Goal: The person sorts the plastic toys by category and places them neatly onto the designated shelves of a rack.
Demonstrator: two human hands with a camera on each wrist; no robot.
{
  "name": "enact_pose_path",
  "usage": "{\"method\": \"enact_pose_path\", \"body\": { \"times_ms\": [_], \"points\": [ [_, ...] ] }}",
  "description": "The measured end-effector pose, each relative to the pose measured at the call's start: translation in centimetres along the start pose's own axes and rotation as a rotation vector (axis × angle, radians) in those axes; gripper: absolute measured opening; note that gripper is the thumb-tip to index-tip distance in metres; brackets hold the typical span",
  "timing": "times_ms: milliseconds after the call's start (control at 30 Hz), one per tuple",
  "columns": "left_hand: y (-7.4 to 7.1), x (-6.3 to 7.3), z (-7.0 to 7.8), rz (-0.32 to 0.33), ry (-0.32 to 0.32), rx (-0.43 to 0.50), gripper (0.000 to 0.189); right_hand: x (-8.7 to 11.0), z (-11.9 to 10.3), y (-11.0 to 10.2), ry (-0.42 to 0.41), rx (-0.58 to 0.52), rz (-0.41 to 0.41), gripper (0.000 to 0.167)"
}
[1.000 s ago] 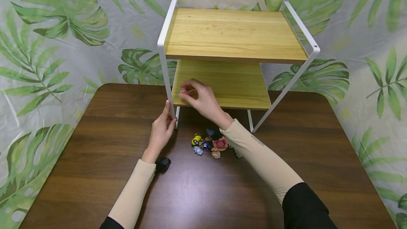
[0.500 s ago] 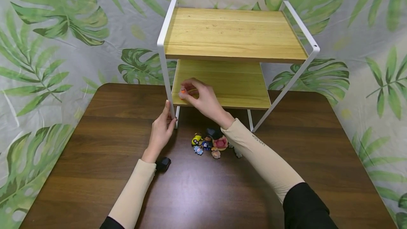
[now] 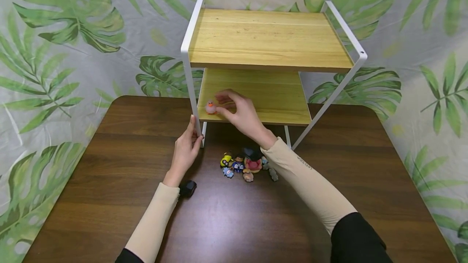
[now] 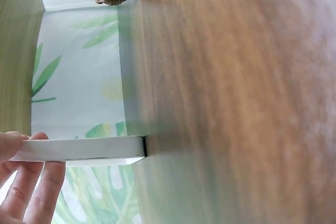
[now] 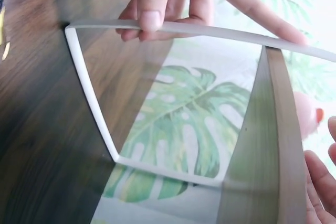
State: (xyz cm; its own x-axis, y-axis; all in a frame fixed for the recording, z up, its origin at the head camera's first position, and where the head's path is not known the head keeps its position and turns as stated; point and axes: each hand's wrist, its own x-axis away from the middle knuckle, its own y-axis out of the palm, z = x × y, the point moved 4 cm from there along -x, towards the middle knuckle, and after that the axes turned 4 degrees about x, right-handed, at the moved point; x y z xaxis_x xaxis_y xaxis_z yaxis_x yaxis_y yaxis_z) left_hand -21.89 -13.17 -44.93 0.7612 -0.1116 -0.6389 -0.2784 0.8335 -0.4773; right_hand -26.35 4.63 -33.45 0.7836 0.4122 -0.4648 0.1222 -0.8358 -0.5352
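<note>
A small pale pink toy duck [image 3: 210, 108] with an orange beak stands at the left end of the lower wooden board [image 3: 270, 94] of a two-tier shelf. Just right of it is my right hand [image 3: 243, 113], thumb and fingers parted, with the thumb tip close to the duck's side. My left hand [image 3: 184, 151] grips the shelf's white front left leg [image 3: 188, 80] between thumb and fingers. In the left wrist view the fingers [image 4: 44, 192] lie against that white leg. Part of the duck [image 5: 305, 114] shows behind the board's edge in the right wrist view.
On the brown table [image 3: 128, 165], in front of the shelf, lies a cluster of small toys: a yellow figure [image 3: 226, 160], a dark blue figure [image 3: 238, 165], a pink piece [image 3: 253, 165] and a grey one [image 3: 273, 174]. The upper board [image 3: 267, 39] overhangs the lower one.
My right hand has let go of the duck and drawn back slightly to the right, fingers parting. The duck stays on the lower board. The left hand has not moved.
</note>
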Motion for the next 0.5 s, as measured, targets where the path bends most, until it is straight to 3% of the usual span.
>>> {"method": "enact_pose_path", "body": {
  "times_ms": [500],
  "points": [
    [0.0,0.0,0.1,0.013,0.005,0.0,0.113,3.9,0.7,-3.2,0.001,0.004,0.058,0.024]
  ]
}}
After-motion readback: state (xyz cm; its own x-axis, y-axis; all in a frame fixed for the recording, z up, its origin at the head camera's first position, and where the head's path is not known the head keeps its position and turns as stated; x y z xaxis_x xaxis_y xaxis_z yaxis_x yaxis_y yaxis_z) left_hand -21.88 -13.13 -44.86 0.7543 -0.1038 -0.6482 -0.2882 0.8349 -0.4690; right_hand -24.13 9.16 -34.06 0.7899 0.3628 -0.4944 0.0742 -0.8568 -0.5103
